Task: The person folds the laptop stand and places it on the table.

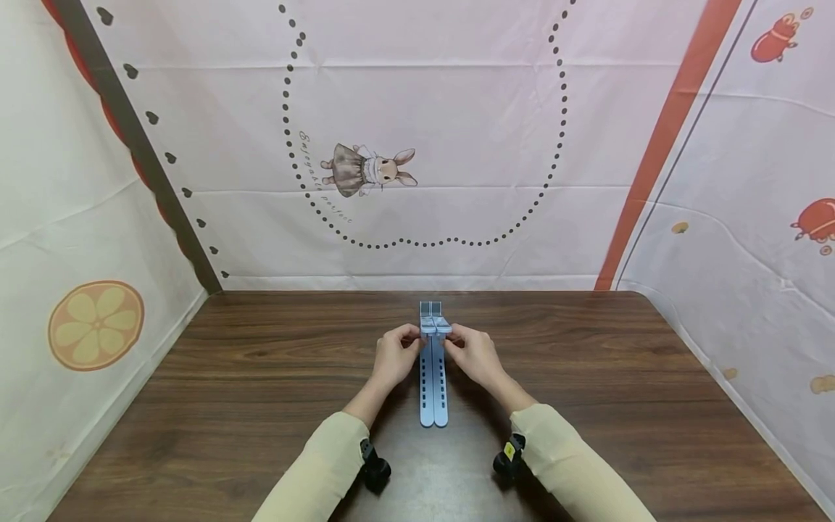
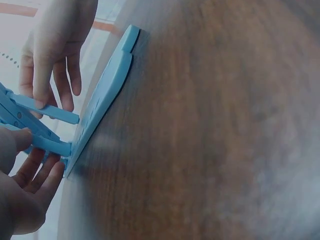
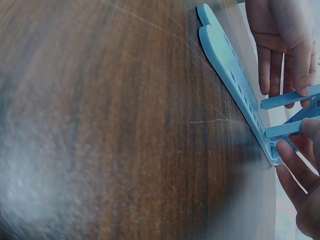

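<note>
A light-blue folding stand (image 1: pixel 433 391) lies lengthwise at the middle of the table, its two long slotted base strips side by side with rounded ends toward me. Above the base's far part, two support arms (image 2: pixel 50 111) rise at a slant. My left hand (image 1: pixel 396 355) pinches the left arm between thumb and fingers. From the other side, my right hand (image 1: pixel 478 355) pinches the right arm, thumb on top in the right wrist view. A narrow gap separates the arms' free ends from the base strips (image 3: pixel 235 80) in both wrist views.
The brown wood-grain table (image 1: pixel 261 435) runs back to a printed white cloth wall (image 1: pixel 457 130), with more cloth at both sides. Black wrist cameras (image 1: pixel 375 471) hang under both cream sleeves (image 1: pixel 320 464), close over the tabletop.
</note>
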A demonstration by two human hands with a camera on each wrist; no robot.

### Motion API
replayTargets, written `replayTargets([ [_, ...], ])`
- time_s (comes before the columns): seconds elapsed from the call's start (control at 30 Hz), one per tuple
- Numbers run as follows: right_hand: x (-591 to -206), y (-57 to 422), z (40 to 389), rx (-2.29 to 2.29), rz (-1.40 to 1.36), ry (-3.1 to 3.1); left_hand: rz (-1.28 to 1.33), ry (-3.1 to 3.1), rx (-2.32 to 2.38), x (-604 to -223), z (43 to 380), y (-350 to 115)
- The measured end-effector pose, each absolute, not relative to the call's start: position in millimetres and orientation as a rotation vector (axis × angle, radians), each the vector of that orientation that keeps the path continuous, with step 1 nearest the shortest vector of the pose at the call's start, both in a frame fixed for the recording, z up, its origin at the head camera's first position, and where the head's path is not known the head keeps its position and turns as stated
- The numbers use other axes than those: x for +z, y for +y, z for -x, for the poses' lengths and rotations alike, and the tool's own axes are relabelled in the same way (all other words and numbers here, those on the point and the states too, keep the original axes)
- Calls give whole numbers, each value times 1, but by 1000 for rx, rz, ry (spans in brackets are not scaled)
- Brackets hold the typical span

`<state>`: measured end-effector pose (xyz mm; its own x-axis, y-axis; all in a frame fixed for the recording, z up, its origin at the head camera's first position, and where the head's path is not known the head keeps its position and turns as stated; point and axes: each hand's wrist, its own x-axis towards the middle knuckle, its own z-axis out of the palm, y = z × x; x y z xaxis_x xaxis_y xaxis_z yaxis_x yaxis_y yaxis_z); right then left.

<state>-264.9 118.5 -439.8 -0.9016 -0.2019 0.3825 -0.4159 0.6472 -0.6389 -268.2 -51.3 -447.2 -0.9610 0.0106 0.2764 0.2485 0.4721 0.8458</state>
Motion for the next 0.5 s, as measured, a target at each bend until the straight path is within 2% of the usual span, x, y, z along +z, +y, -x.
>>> replayTargets([
  [0.5, -437, 116, 270, 958, -443, -2607, 161, -2509, -1499, -448, 274, -52],
])
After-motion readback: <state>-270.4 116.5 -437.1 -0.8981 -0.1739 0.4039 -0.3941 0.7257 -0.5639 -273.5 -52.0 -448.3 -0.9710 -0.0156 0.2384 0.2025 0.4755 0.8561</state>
